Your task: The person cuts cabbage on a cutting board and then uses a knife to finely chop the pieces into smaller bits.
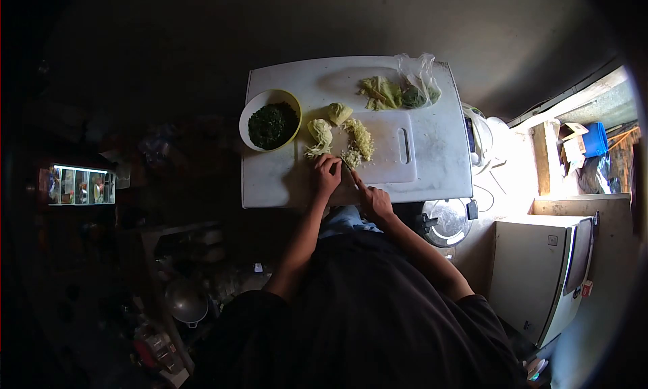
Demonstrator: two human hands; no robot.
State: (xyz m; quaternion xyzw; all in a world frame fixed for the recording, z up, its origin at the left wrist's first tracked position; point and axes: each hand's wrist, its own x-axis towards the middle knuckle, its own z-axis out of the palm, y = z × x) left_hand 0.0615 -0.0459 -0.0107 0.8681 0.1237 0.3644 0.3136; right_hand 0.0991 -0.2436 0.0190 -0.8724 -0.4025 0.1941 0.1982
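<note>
A white cutting board point(388, 173) lies on the white table point(432, 129). My right hand point(373, 201) is closed round a knife point(349, 169), whose blade is over chopped pale bits at the board's front. My left hand point(327, 171) is closed beside the blade, fingertips on a pale piece too small to name. Chopped cabbage point(361, 140) forms a curved heap on the board. Behind my left hand sit a cut cabbage piece point(320, 134) and a smaller cabbage chunk point(339, 113). A bowl point(246, 127) of chopped dark greens point(273, 124) stands at the left.
Loose leaves point(381, 93) and a clear plastic bag point(420, 85) with greens lie at the table's back right. A round metal-lidded pot point(445, 221) stands below the table's right edge. Farther right are a white fridge point(530, 271) and a blue container point(595, 140).
</note>
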